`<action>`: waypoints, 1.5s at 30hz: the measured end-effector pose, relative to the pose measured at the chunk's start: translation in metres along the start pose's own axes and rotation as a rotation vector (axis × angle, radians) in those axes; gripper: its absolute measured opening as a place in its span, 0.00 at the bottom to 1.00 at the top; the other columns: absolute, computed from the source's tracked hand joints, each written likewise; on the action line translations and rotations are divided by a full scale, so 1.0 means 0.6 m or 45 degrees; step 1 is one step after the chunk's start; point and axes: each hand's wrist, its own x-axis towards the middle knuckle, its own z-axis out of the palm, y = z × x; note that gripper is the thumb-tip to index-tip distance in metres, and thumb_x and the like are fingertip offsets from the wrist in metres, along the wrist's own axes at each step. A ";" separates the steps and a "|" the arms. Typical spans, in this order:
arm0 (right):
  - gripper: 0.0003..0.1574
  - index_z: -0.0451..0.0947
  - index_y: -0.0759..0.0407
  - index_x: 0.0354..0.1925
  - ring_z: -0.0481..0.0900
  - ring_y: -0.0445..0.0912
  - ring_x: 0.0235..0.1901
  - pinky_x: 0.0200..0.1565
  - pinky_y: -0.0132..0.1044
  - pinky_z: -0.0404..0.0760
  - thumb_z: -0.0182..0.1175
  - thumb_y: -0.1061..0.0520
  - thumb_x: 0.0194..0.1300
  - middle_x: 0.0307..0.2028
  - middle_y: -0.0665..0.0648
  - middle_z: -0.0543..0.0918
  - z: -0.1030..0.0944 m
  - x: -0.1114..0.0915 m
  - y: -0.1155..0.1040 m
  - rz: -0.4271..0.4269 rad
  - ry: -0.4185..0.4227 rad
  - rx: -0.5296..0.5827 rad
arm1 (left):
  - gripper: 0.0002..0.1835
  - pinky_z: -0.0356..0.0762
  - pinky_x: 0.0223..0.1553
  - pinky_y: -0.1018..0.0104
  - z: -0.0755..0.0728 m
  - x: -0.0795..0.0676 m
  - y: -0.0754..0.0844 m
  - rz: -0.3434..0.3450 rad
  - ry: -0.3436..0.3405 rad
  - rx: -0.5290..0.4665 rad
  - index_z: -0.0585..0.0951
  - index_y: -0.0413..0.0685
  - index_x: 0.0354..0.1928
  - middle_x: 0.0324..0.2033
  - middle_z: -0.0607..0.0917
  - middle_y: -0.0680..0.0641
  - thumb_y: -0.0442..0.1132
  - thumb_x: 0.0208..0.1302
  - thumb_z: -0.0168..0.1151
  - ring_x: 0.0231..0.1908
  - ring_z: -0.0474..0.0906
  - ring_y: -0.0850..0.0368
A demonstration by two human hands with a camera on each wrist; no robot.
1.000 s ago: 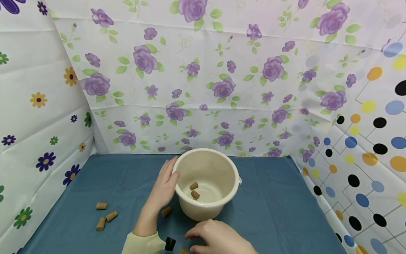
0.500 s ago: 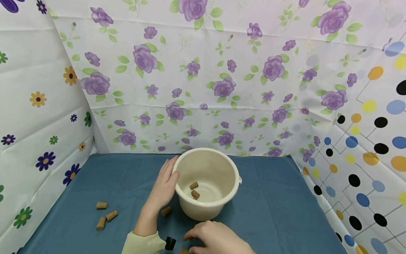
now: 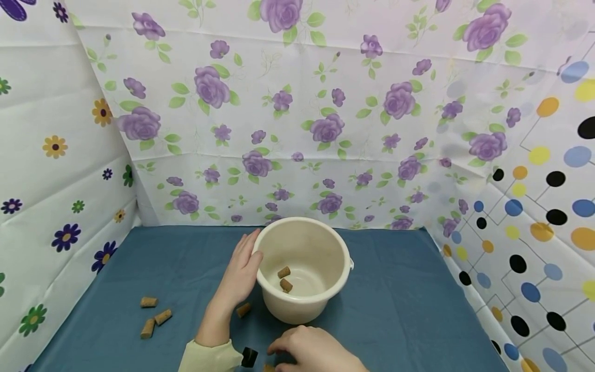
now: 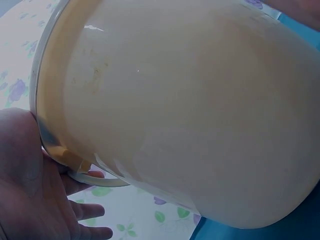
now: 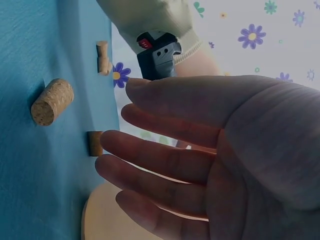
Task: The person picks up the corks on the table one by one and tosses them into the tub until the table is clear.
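Note:
A cream bucket [image 3: 297, 310] stands upright near the middle of the blue cloth, with a few cork stoppers [image 3: 285, 285] on its floor. My left hand [image 3: 240, 271] rests against the bucket's left rim, its fingers straight along the outside, as the left wrist view also shows. In front of the bucket hovers my right hand [image 3: 316, 351], holding nothing; the right wrist view shows its fingers [image 5: 160, 155] extended and apart. Close to these fingertips lies a cork [image 5: 52, 102] on the cloth. Another cork [image 3: 244, 310] lies between my left forearm and the bucket.
Three more corks [image 3: 155, 316] lie to the left on the blue cloth [image 3: 395, 299]. A black camera device [image 3: 249, 356] sits at my left cuff. Printed fabric walls [image 3: 297, 113] enclose the back and both sides. The bucket's handle [image 4: 102, 181] hangs beside my left hand.
My right hand has shifted slightly left and down, towards the near cork. The left hand, the bucket and the other corks stay where they were.

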 end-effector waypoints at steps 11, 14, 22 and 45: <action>0.15 0.90 0.47 0.56 0.84 0.31 0.42 0.41 0.23 0.79 0.70 0.52 0.74 0.45 0.39 0.89 0.010 0.005 0.003 0.067 -0.009 -0.017 | 0.31 0.36 0.78 0.29 0.000 0.000 0.001 -0.008 -0.001 0.002 0.60 0.46 0.85 0.83 0.59 0.40 0.42 0.85 0.44 0.84 0.37 0.40; 0.14 0.90 0.46 0.55 0.83 0.30 0.40 0.41 0.22 0.78 0.70 0.51 0.73 0.43 0.38 0.89 0.014 0.008 0.003 0.065 -0.014 -0.030 | 0.31 0.36 0.78 0.29 0.001 0.000 0.001 -0.006 0.000 0.000 0.60 0.45 0.85 0.83 0.59 0.41 0.41 0.85 0.44 0.84 0.37 0.39; 0.12 0.91 0.45 0.53 0.83 0.29 0.40 0.41 0.24 0.80 0.69 0.49 0.74 0.41 0.36 0.88 0.023 0.017 0.000 0.094 -0.057 0.028 | 0.31 0.37 0.78 0.29 0.002 -0.001 0.002 0.001 0.008 -0.003 0.61 0.42 0.84 0.82 0.59 0.40 0.40 0.85 0.44 0.84 0.38 0.39; 0.10 0.92 0.44 0.49 0.79 0.27 0.33 0.37 0.25 0.80 0.69 0.45 0.73 0.35 0.34 0.86 0.049 0.030 0.003 0.142 -0.035 0.049 | 0.31 0.37 0.78 0.29 0.000 -0.001 0.003 -0.007 -0.001 -0.002 0.60 0.46 0.85 0.83 0.58 0.41 0.42 0.86 0.44 0.84 0.37 0.40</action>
